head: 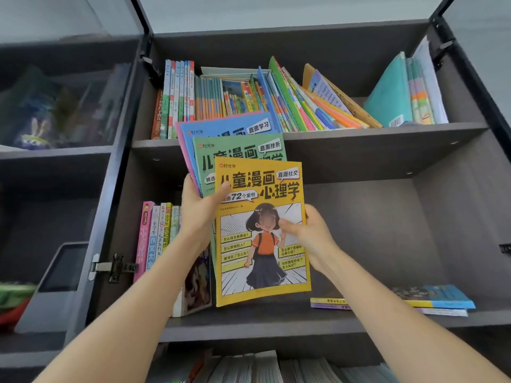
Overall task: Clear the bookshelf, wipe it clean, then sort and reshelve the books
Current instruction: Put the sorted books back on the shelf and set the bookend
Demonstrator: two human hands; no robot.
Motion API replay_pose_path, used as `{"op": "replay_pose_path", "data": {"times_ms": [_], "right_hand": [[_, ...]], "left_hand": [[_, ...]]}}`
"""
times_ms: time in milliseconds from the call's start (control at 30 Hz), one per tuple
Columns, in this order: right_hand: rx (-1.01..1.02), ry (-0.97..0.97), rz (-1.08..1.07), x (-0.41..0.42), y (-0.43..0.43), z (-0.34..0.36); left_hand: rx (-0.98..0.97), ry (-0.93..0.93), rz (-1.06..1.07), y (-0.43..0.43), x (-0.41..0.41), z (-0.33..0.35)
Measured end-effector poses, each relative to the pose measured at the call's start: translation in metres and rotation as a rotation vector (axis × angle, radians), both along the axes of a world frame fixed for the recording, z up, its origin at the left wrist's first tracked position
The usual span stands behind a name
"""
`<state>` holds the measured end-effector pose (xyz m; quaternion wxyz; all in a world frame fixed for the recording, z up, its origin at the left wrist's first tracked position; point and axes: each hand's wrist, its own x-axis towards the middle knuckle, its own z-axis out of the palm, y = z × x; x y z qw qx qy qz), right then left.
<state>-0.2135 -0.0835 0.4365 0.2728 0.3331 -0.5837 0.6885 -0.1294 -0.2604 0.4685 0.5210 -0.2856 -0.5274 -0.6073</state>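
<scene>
I hold a fan of thin comic books in front of the dark bookshelf (pixel 359 135). The yellow book (pixel 262 244) is in front, with a green book (pixel 235 153) and a blue book (pixel 221 128) fanned out behind it. My left hand (pixel 199 205) grips the stack at its left edge, thumb on the yellow cover. My right hand (pixel 309 233) pinches the yellow book's right edge, thumb on the cover. The upper shelf holds a crowded row of thin books (pixel 249 98), many leaning. The middle shelf has a few upright books (pixel 157 233) at the left.
A small flat pile of books (pixel 431 298) lies at the right of the middle shelf. Teal folders and papers (pixel 401 92) lean at the upper shelf's right. Glass doors stand open on both sides; the left door's hinge (pixel 113 268) juts out. More books fill the bottom shelf (pixel 276 366).
</scene>
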Motion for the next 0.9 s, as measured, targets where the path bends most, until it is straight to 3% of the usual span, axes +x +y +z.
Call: {"op": "replay_pose_path", "data": {"times_ms": [133, 433, 900], "right_hand": [[0.002, 0.071, 0.007, -0.007, -0.010, -0.001], [0.176, -0.117, 0.030, -0.040, -0.030, -0.022], [0.249, -0.413, -0.010, -0.066, -0.064, -0.036]], "left_hand": [[-0.076, -0.022, -0.015, -0.014, -0.007, 0.004], [-0.061, -0.292, -0.023, -0.030, -0.037, -0.017], [-0.058, -0.460, 0.154, -0.040, -0.070, -0.070]]}}
